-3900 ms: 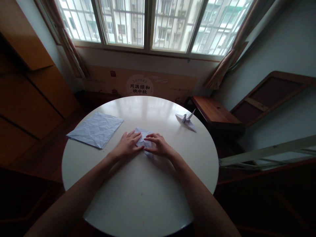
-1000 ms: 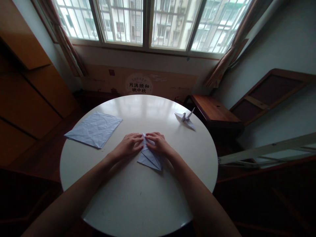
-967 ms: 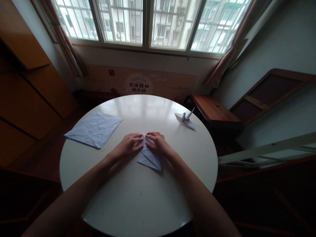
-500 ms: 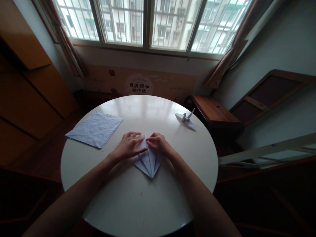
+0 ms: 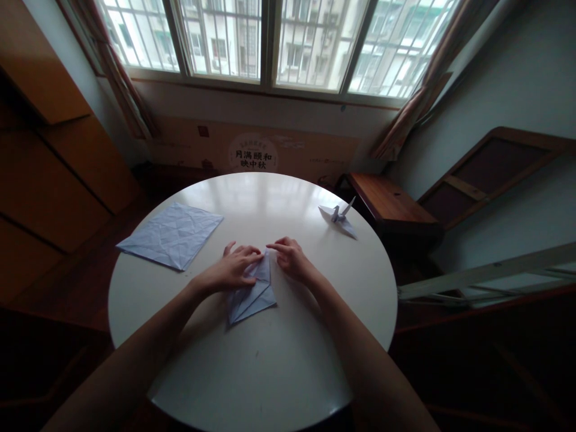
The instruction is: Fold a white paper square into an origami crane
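A sheet of white paper [image 5: 252, 303], folded into a pointed kite-like shape with layered flaps, lies on the table, tilted with its broad end toward me. Over its upper left part rests my left hand [image 5: 236, 267], fingers and thumb bent down to hold it against the tabletop and covering some of the folds. My right hand [image 5: 290, 257] is at the narrow far tip, index finger stretched out to the paper's point and the other fingers curled. It grips nothing that I can see.
A creased paper square [image 5: 173, 234] lies on the left of the round white table [image 5: 256, 384]. A finished paper crane [image 5: 339, 217] stands at the far right. Beyond the table are a wooden bench [image 5: 391, 201] on the right and a barred window [image 5: 225, 42].
The folded paper has turned, its near end swinging left, and now a different arrangement of flaps shows. My right hand has shifted off its right side, with the index finger extended.
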A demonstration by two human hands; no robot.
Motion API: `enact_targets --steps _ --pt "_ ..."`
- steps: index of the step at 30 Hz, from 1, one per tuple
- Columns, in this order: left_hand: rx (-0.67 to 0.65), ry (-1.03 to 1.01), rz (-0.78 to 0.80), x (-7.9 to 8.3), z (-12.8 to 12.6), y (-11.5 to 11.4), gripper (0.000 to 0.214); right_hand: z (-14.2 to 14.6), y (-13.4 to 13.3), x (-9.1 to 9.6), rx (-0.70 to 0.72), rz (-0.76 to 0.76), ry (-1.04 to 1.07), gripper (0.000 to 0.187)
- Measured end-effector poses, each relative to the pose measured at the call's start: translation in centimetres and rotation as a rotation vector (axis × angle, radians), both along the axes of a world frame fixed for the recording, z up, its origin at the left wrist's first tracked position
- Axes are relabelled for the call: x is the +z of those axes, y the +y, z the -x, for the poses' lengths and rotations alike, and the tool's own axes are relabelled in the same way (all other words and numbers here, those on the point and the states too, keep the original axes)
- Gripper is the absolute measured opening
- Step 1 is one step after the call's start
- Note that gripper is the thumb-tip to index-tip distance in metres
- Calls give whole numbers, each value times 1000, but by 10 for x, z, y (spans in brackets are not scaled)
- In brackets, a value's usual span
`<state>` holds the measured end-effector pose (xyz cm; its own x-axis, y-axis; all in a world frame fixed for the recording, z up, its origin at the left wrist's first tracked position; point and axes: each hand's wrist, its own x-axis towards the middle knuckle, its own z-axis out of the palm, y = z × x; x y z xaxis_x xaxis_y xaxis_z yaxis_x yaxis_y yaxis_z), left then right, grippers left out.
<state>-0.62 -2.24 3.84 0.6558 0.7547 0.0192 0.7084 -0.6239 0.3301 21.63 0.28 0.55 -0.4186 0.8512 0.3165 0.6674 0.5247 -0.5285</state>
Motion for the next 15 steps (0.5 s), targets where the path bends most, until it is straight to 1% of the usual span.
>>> enact_targets --steps 4,6,8,10,13,14,15 --pt "-77 -31 35 7 8 1 56 -2 -2 3 29 4 -67 44" --pt "-102 -52 13 6 9 3 59 -2 -4 6 45 4 -75 37" --pt "-96 -68 -27 5 9 4 58 -2 -5 8 57 11 -67 30" --pt "-91 -75 -55 4 9 5 51 -3 -4 10 53 26 -53 28" --pt "-87 -92 -77 6 6 4 27 -7 -1 12 5 48 -8 35" --pt "-84 -99 -87 7 5 3 22 -9 0 12 -10 53 14 37" --pt "-81 -104 -98 8 4 2 24 -10 1 12 -16 58 34 38"
